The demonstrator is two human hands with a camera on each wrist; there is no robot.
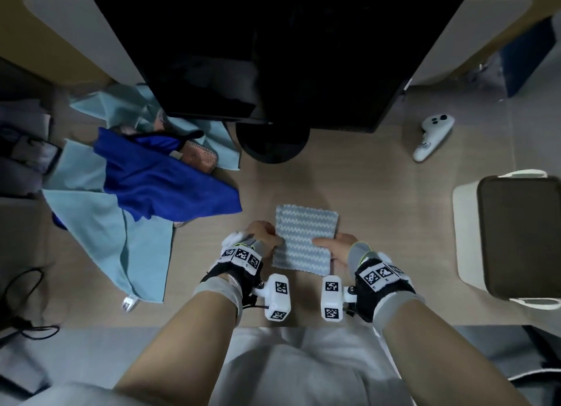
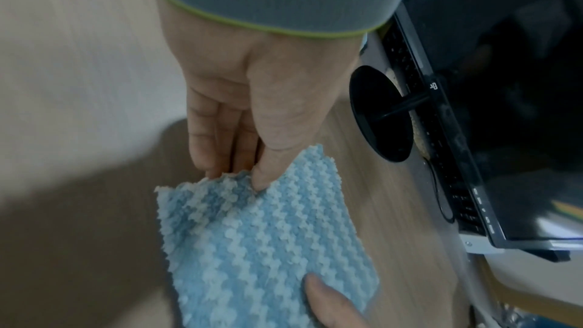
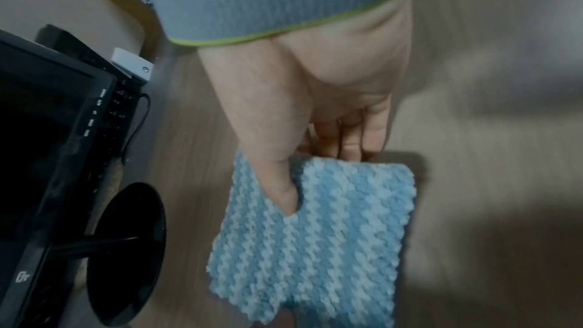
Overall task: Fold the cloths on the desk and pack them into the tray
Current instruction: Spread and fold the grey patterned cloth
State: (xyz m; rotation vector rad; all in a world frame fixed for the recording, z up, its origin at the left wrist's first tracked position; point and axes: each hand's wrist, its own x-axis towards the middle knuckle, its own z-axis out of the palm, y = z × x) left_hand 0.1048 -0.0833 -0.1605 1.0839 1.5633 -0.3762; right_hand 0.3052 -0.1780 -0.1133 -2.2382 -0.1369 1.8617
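Note:
A folded light-blue cloth with white zigzag stripes (image 1: 304, 237) (image 2: 258, 241) (image 3: 312, 246) is held just above the desk's middle. My left hand (image 1: 267, 238) (image 2: 246, 173) pinches its left edge, thumb on top and fingers underneath. My right hand (image 1: 329, 244) (image 3: 303, 183) pinches the right edge the same way. At the right edge of the desk stands the white tray (image 1: 464, 238) with a dark brown inside. A heap of loose cloths lies at the left: a dark blue one (image 1: 164, 181) over pale teal ones (image 1: 100, 220).
A black monitor (image 1: 273, 50) with a round stand (image 1: 271, 146) rises behind the cloth. A white controller (image 1: 431, 135) lies at the back right. Black cables (image 1: 21, 302) trail at the left edge. The desk's front edge (image 1: 273, 326) runs just under my wrists.

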